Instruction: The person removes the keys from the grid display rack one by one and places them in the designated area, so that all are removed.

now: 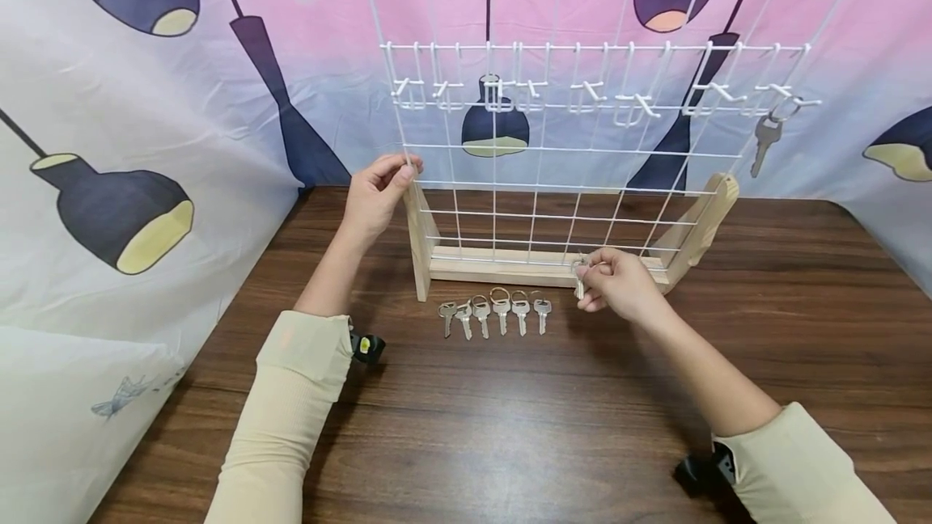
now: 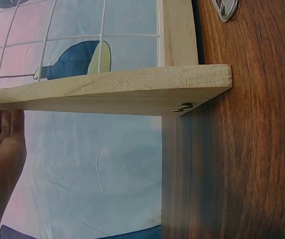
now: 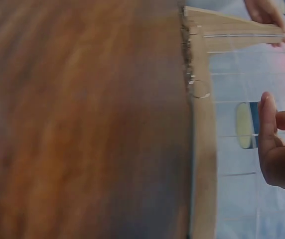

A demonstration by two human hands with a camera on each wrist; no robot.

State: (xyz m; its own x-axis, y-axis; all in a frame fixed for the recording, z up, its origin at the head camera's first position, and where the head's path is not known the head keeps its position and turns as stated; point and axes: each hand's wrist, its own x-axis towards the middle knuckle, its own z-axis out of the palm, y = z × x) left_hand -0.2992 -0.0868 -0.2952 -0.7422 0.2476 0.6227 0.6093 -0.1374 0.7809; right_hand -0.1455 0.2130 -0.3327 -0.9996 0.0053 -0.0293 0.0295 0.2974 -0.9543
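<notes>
A white wire grid rack (image 1: 513, 183) stands on a wooden base (image 1: 502, 269). My left hand (image 1: 379, 194) holds the top of the rack's left wooden side piece (image 1: 418, 241); in the left wrist view its fingers touch that wood from behind. Low in front of the base, my right hand (image 1: 619, 285) pinches a silver key (image 1: 579, 285) with a ring. That key does not show in the right wrist view. Several silver keys with rings (image 1: 501, 307) lie in a row on the table, left of the right hand. One more key (image 1: 767, 140) hangs from the rightmost hook.
White hooks (image 1: 588, 91) line the upper part of the grid, their prongs pointing forward. The rack stands on a dark wood table (image 1: 466, 427). A patterned cloth (image 1: 218, 103) hangs behind and to the left.
</notes>
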